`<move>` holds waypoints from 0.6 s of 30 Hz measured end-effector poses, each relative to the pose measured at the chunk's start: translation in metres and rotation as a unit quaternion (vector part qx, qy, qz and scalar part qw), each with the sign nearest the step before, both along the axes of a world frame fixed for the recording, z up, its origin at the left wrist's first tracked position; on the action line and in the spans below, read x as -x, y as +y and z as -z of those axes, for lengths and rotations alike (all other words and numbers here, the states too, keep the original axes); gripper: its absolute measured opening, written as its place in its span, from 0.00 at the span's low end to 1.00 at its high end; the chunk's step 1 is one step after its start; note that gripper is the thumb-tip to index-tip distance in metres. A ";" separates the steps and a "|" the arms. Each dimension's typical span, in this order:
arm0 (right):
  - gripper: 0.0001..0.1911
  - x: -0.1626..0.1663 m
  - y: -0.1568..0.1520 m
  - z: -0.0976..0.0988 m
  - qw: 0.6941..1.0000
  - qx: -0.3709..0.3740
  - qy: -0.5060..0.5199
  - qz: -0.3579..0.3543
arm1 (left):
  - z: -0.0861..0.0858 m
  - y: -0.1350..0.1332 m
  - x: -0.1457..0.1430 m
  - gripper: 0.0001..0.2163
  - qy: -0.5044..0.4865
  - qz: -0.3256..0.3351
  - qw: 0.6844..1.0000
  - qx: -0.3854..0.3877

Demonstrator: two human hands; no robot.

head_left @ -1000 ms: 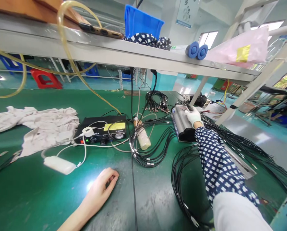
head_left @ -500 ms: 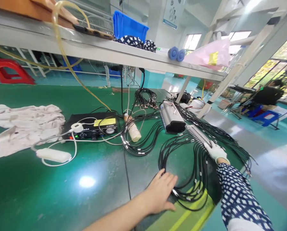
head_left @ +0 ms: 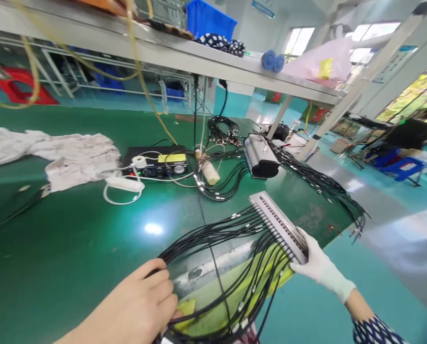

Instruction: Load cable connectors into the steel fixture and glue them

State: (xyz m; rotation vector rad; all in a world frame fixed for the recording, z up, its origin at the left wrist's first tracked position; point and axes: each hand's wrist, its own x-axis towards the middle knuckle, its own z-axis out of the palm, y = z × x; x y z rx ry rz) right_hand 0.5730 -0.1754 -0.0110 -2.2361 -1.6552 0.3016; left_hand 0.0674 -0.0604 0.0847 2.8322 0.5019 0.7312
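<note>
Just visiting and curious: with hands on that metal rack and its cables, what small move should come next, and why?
Probably lift the metal rack slightly with the right hand while the left hand gathers the black cables: their loops sprawl past the table edge.

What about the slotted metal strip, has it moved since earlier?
Yes. The slotted metal strip, in the right hand, came toward the near table edge, away from the grey device.

Black cables (head_left: 213, 234), grey comb rack (head_left: 278, 227), green table (head_left: 73, 239), white glove (head_left: 321, 270)
</note>
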 end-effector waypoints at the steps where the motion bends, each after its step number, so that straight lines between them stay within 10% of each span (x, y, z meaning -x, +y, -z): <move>1: 0.60 0.011 0.002 -0.005 1.000 0.010 0.019 0.006 | -0.010 -0.006 0.012 0.11 0.009 -0.011 1.000 -0.006; 5: 0.55 0.049 0.028 -0.021 0.980 0.057 0.185 0.054 | -0.032 -0.025 0.057 0.13 0.059 -0.053 0.996 -0.047; 10: 0.42 0.127 0.064 -0.039 0.895 0.128 0.425 -0.052 | -0.007 -0.017 0.167 0.11 0.065 -0.181 0.977 -0.087; 14: 0.36 0.208 0.091 -0.041 0.880 0.121 0.426 -0.172 | 0.022 -0.003 0.268 0.11 0.168 -0.285 0.944 0.019; 18: 0.27 0.265 0.122 -0.031 0.910 0.143 0.324 -0.215 | 0.041 -0.015 0.306 0.17 0.195 -0.384 0.901 0.051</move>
